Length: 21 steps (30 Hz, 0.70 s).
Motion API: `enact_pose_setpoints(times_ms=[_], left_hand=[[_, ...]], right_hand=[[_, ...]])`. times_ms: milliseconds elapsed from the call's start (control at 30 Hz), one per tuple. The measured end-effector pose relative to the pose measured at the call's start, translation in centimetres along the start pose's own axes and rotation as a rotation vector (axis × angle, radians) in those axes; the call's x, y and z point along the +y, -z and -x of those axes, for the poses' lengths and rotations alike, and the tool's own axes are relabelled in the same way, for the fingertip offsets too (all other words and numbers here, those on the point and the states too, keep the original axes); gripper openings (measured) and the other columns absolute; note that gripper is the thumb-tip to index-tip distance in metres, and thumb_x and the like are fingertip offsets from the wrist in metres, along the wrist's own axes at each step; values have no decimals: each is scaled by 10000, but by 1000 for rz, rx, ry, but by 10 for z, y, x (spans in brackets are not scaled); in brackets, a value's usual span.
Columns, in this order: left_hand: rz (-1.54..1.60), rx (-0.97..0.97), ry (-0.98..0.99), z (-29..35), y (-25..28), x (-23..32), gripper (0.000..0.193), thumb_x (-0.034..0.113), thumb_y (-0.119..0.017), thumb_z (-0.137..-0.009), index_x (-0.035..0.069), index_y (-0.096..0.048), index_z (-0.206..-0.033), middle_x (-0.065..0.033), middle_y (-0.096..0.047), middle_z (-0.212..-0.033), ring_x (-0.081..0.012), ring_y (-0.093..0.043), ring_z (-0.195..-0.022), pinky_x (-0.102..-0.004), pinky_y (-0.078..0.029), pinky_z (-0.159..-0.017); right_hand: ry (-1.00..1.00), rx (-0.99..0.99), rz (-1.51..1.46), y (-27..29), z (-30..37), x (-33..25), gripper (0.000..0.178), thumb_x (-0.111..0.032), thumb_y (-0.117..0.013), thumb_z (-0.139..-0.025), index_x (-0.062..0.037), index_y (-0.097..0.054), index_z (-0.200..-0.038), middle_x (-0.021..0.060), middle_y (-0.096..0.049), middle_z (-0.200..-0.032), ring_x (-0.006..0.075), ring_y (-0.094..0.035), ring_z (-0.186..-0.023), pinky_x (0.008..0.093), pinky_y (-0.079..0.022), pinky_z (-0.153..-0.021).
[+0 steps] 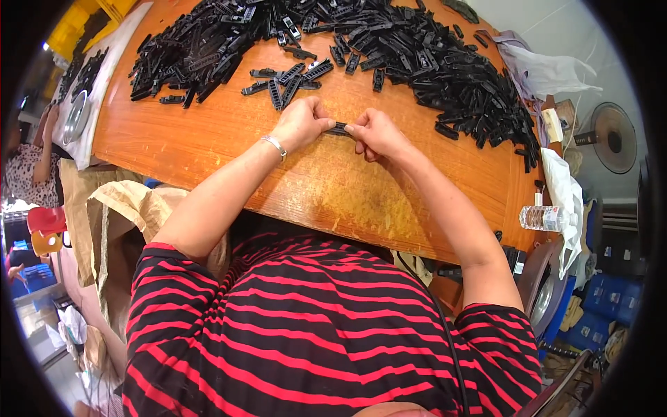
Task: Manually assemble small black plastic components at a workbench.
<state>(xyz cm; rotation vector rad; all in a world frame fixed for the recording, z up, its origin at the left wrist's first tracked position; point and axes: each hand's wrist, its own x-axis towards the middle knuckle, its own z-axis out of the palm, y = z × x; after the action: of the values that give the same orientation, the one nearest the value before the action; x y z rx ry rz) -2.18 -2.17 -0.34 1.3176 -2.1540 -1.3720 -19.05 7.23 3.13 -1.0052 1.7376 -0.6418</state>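
Observation:
Between my two hands, just above the wooden table [299, 191], is a small black plastic part [338, 129], long and narrow. My left hand [303, 124] pinches its left end between thumb and fingers. At its right end, my right hand [379, 135] grips it the same way, with the other fingers curled under. Fingers cover both ends of the part, so its full shape is hidden. Just beyond my left hand lies a small loose group of black ladder-like strips [290, 86], some crossing each other.
Large heaps of similar black parts cover the far left [201, 52] and far right [445, 66] of the table. A plastic bottle [542, 217] lies at the right edge near a white bag [566, 187]. Brown paper sacking [114, 198] hangs at the left; a fan [615, 137] stands at right.

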Motion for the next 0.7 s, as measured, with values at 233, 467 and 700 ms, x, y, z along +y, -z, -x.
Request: enact_pose_setpoints(times_ms=[233, 467, 700], left_hand=[[-303, -65, -145, 64, 54, 38, 250, 175, -772, -759, 25, -574, -734, -121, -592, -738, -244, -575, -690, -368, -460, -643], [-96, 313, -143, 208, 197, 53, 192, 30, -671, -787, 51, -484, -750, 40, -422, -678, -39, -415, -610, -202, -329, -538], [-296, 277, 276, 315, 214, -52, 92, 21, -666, -768, 15, -585, -811, -1, -555, -783, -94, -518, -689, -234, -429, -631]], right_hand=[[89, -157, -128, -8, 30, -1, 149, -171, -583, -948, -42, -510, -935, 54, -614, -636, 100, -511, -416, 232, -384, -377], [242, 458, 370, 48, -26, 10, 273, -291, -666, -867, -44, -583, -950, 93, -657, -834, 220, -642, -752, 346, -497, -650], [203, 583, 815, 45, -65, -11, 405, -355, -706, -831, -38, -537, -1018, 164, -602, -1017, 359, -627, -892, 435, -510, -754]])
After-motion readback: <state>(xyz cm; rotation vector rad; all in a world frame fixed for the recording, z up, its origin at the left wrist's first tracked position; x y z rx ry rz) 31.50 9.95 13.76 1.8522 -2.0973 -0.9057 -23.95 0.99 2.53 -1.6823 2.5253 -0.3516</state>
